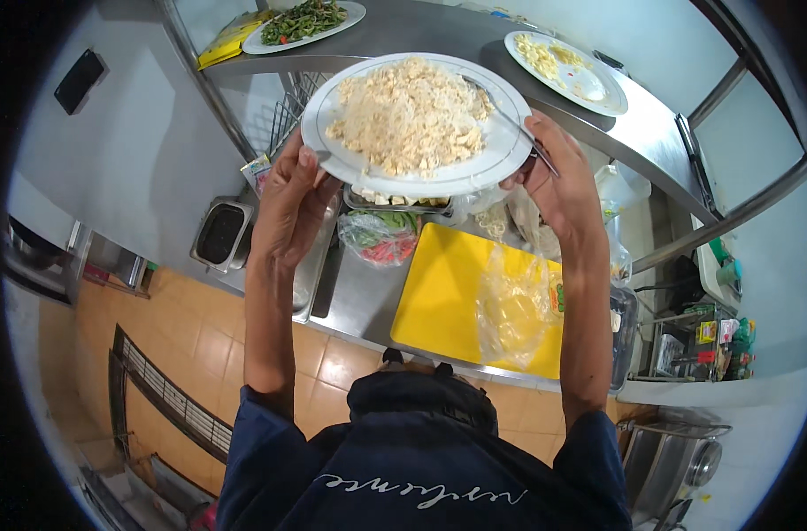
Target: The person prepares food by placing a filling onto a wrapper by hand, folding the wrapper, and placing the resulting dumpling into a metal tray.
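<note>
Both my hands hold up a white oval plate (508,159) by its two ends, raised in front of the upper steel shelf. A heap of pale, crumbly rice-like food (410,115) covers its middle. On its right side rests a metal spoon (510,115), its handle passing over the rim by my right hand. My left hand (288,190) grips the left end, thumb on the rim and fingers beneath. My right hand (554,173) grips the right end, its fingers partly hidden under the plate and by the spoon handle.
On the upper shelf (395,35) stand a plate of green vegetables (302,25) and a plate with yellowish pieces (567,71). Below lie a yellow cutting board (443,292) with a clear plastic bag (514,305), a bag of cut vegetables (381,237) and a steel container (222,234).
</note>
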Demonstrator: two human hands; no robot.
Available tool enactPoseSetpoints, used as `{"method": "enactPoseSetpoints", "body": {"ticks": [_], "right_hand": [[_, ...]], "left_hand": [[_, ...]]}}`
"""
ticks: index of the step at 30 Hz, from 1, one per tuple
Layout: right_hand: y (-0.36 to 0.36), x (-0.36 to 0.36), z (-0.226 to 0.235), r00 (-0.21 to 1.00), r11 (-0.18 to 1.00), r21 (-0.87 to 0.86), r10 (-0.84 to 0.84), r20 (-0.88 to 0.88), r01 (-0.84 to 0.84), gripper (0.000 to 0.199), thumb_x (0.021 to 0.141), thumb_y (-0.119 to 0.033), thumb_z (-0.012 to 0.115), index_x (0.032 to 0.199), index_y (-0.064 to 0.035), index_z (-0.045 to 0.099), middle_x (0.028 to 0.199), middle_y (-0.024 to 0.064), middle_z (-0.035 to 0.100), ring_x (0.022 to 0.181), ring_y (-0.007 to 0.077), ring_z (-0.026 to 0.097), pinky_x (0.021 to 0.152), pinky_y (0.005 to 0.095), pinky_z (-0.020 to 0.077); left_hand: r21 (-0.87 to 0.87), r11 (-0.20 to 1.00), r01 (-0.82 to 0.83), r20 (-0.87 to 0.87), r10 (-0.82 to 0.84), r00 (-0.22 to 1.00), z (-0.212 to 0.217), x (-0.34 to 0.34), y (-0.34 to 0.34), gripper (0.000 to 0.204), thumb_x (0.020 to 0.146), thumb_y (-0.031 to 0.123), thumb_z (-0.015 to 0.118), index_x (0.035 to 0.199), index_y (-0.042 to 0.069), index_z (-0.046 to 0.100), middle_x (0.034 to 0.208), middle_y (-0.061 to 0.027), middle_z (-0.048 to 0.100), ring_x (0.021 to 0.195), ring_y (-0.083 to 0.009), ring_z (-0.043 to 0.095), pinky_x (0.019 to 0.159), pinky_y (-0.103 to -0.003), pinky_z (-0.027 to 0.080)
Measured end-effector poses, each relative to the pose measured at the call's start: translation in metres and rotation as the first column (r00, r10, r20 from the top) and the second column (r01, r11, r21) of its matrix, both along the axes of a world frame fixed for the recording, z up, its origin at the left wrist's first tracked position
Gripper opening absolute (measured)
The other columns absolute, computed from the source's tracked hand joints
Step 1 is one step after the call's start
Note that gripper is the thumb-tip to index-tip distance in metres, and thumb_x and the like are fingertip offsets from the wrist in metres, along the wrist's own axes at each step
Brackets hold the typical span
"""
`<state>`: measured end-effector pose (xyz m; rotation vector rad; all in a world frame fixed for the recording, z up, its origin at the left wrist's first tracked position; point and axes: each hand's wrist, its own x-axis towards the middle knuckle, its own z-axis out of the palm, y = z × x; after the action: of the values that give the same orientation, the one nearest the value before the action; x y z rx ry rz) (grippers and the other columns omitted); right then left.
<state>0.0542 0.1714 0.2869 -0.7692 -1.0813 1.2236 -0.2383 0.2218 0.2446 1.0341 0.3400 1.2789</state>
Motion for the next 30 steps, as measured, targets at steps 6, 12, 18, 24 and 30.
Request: {"method": "enactPoseSetpoints", "body": {"ticks": [6, 12, 18, 24, 30], "right_hand": [[0.034, -0.005, 0.011, 0.998, 0.997, -0.055, -0.054, 0.031, 0.055, 0.028, 0.101, -0.022, 0.047, 0.11, 0.0032, 0.054, 0.078, 0.0148, 0.066, 0.065, 0.0217, 0.064, 0.062, 0.0323, 0.052], [0.057, -0.009, 0.007, 0.995, 0.994, -0.052, -0.092, 0.031, 0.094, 0.027, 0.102, -0.022, 0.044, 0.11, 0.0024, 0.053, 0.082, 0.0154, 0.067, 0.069, 0.0232, 0.067, 0.064, 0.0333, 0.0533], [0.075, -0.011, 0.007, 0.99, 0.989, -0.06, -0.133, 0.04, 0.135, 0.027, 0.102, -0.021, 0.044, 0.109, 0.0035, 0.053, 0.084, 0.0156, 0.066, 0.07, 0.0247, 0.068, 0.064, 0.034, 0.0542], [0.089, -0.009, 0.0, 0.986, 0.984, -0.059, -0.164, 0.038, 0.166, 0.027, 0.102, -0.02, 0.043, 0.109, 0.0042, 0.052, 0.085, 0.0167, 0.066, 0.072, 0.0258, 0.069, 0.066, 0.0353, 0.0558], [0.094, -0.011, 0.004, 0.986, 0.985, -0.056, -0.16, 0.052, 0.163, 0.027, 0.102, -0.022, 0.049, 0.112, 0.0033, 0.053, 0.091, 0.0175, 0.068, 0.075, 0.0235, 0.069, 0.069, 0.0327, 0.0559]], "left_hand": [[-0.038, 0.999, -0.024, 0.025, 0.024, 0.999, 0.011, 0.001, 0.045, 0.05, 0.095, 0.029, 0.064, 0.135, 0.002, 0.05, 0.118, -0.0049, 0.065, 0.1, -0.0089, 0.066, 0.086, -0.021, 0.059], [-0.074, 0.997, 0.008, 0.058, -0.004, 0.998, 0.009, 0.008, 0.083, 0.045, 0.098, 0.028, 0.061, 0.133, 0.002, 0.052, 0.119, -0.0057, 0.065, 0.104, -0.0116, 0.065, 0.088, -0.022, 0.058], [-0.135, 0.99, -0.037, 0.013, 0.039, 0.999, 0.01, 0.012, 0.104, 0.042, 0.099, 0.028, 0.058, 0.132, 0.002, 0.052, 0.12, -0.0078, 0.064, 0.105, -0.0142, 0.065, 0.091, -0.025, 0.058], [-0.091, 0.996, 0.018, 0.049, -0.014, 0.999, 0.002, 0.016, 0.127, 0.042, 0.101, 0.028, 0.056, 0.133, 0.002, 0.05, 0.121, -0.0087, 0.064, 0.102, -0.0183, 0.067, 0.094, -0.032, 0.058], [-0.146, 0.987, -0.068, -0.054, 0.06, 0.997, 0.003, 0.018, 0.124, 0.051, 0.099, 0.027, 0.06, 0.139, 0.001, 0.045, 0.119, -0.0095, 0.064, 0.099, -0.0227, 0.069, 0.085, -0.03, 0.06]]}}
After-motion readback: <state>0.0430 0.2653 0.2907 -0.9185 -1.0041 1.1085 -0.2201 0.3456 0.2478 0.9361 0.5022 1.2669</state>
